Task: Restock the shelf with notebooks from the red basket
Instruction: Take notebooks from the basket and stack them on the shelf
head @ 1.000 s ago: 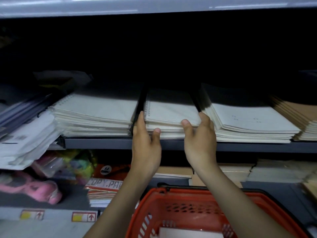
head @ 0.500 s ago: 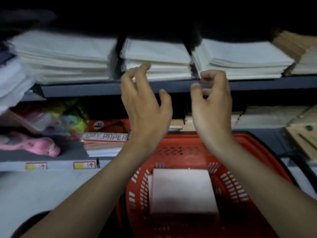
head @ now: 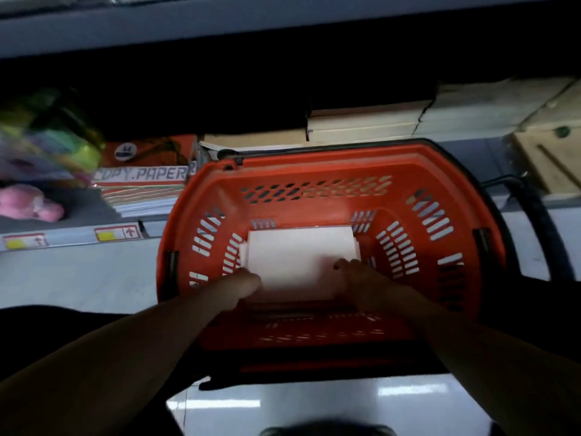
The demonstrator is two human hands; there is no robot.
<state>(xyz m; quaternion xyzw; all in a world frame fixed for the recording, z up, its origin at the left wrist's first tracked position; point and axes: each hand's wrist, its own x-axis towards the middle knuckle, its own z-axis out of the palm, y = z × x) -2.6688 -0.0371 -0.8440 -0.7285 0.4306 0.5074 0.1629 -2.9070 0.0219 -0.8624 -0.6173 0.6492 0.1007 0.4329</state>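
The red basket (head: 446, 184) stands on the floor in front of the shelving, and a stack of white notebooks (head: 298, 250) lies flat on its bottom. Both my arms reach down into it. My left hand (head: 243, 284) is at the near left corner of the top notebook, its fingers hidden against the edge. My right hand (head: 358, 272) lies with its fingertips on the notebook's near right edge. The blur hides whether either hand grips the notebook. The grey edge of the upper shelf (head: 283, 23) runs along the top; its notebook stacks are out of view.
On the low shelf behind the basket lie packs of copy paper (head: 141, 177), pale paper stacks (head: 364, 121), brown board items (head: 553, 158) at the right and a pink soft toy (head: 28, 204) at the left. Black basket handles (head: 540, 221) hang at its right side.
My hands left the notebook stack on the upper shelf and dropped into the basket onto the white notebooks. My view tilted down from the shelf to the basket.
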